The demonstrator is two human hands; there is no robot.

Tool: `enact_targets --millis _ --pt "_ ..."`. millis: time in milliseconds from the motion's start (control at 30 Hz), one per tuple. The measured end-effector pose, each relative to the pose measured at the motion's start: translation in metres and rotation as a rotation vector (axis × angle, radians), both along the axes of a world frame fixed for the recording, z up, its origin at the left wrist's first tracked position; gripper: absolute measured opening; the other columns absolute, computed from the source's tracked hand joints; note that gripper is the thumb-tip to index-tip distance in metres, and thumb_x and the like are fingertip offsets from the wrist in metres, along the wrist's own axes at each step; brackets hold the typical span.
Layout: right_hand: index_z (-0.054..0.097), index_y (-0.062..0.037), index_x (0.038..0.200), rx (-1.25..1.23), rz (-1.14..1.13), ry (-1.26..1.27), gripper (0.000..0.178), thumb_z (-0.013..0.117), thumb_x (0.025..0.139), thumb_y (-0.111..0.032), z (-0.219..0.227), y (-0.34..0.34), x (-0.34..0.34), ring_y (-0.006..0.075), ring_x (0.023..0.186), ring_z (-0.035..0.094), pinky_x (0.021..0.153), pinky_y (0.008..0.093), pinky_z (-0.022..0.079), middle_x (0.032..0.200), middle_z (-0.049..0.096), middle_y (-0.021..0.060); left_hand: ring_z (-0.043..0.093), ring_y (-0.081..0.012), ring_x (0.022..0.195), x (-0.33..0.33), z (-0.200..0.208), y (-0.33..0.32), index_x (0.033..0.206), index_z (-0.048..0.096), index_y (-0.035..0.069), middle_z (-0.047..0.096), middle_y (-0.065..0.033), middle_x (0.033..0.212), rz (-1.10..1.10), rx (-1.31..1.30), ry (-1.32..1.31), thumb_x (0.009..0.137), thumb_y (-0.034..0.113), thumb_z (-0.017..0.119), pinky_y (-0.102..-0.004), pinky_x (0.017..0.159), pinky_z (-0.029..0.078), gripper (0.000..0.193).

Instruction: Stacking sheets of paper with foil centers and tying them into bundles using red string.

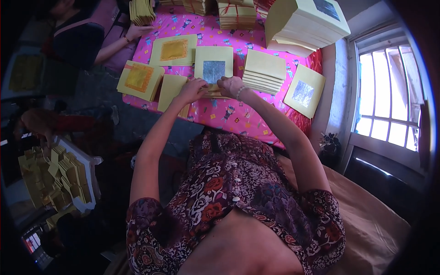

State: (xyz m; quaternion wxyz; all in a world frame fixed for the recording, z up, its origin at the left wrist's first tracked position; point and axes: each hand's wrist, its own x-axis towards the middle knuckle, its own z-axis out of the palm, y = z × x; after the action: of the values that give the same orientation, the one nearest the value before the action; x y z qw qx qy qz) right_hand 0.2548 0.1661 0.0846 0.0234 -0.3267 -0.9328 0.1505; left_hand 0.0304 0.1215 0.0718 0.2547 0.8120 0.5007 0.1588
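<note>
A sheet of yellow joss paper with a silver foil square (pixel 213 71) lies on top of a small stack in front of me. My left hand (pixel 194 90) grips its near left corner with bent fingers. At the near right edge, my right hand (pixel 232 86), with a bracelet at the wrist, pinches the paper with its fingers curled. Folded paper edges show below and between the two hands. Beside my left forearm lies a plain yellow paper stack (pixel 173 93). To the right of my right hand is a fanned pile of plain yellow paper (pixel 264 71).
The table has a pink patterned cloth (pixel 229 112). Gold-square papers (pixel 174 49) lie left, a silver-square paper (pixel 305 91) right. A tall paper stack (pixel 305 27) and red-tied bundles (pixel 237 14) stand behind. Another person's hand (pixel 137 32) is at far left, and a barred window (pixel 389 96) right.
</note>
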Motion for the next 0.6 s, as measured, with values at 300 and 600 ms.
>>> enact_targets --millis 300,600 --pt "0.05 -0.0066 0.094 -0.196 -0.196 0.235 0.026 0.054 0.083 -0.029 0.018 -0.002 0.028 0.0393 0.071 0.061 0.063 0.0478 0.049 0.072 0.061 0.0204 0.051 -0.0294 0.1 -0.014 0.039 0.024 0.097 0.055 0.008 0.057 -0.0103 0.098 -0.175 0.043 0.095 0.062 0.02 0.07 -0.0384 0.087 0.043 0.039" --pt "0.049 -0.0011 0.103 -0.697 -0.695 0.913 0.036 0.069 0.078 -0.018 0.044 0.044 -0.006 0.0158 0.086 0.059 0.074 0.0314 0.049 0.094 0.06 0.0105 0.06 -0.0353 0.068 -0.057 0.031 0.099 0.078 0.059 -0.001 0.061 -0.0175 0.07 0.135 -0.218 -0.034 0.08 0.033 0.059 -0.0436 0.066 0.048 0.034"
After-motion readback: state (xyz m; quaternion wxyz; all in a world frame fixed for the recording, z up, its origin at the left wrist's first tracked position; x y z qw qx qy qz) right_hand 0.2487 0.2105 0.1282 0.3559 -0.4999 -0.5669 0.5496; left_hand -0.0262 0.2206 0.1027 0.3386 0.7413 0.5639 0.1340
